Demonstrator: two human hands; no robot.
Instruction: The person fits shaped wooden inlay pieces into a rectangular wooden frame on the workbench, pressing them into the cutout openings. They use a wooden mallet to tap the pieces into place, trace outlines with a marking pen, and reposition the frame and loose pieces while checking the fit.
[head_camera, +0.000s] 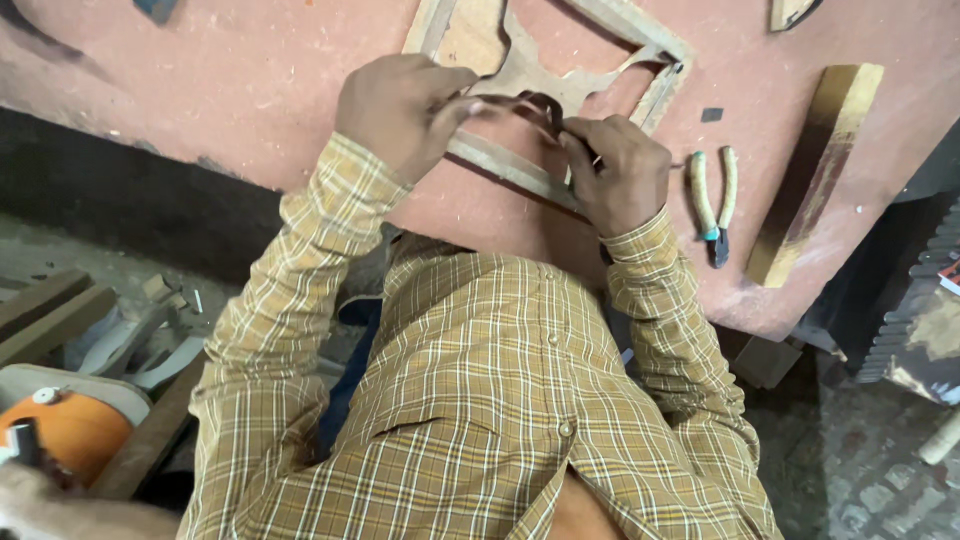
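My left hand (400, 105) and my right hand (620, 170) are both closed on a thin, dark, curved strip (515, 103) that runs between them. They hold it just above a flat wooden cut-out frame (530, 65) lying on the reddish worktable (250, 90). The right hand also rests over the frame's near rail (500, 160). My sleeves and shirt are yellow plaid. What the strip is made of I cannot tell.
Pliers with pale handles (715, 205) lie on the table just right of my right hand. A long wooden block (815, 170) lies beyond them. Wood offcuts (50, 310) and an orange round object (70, 425) are on the floor at the lower left.
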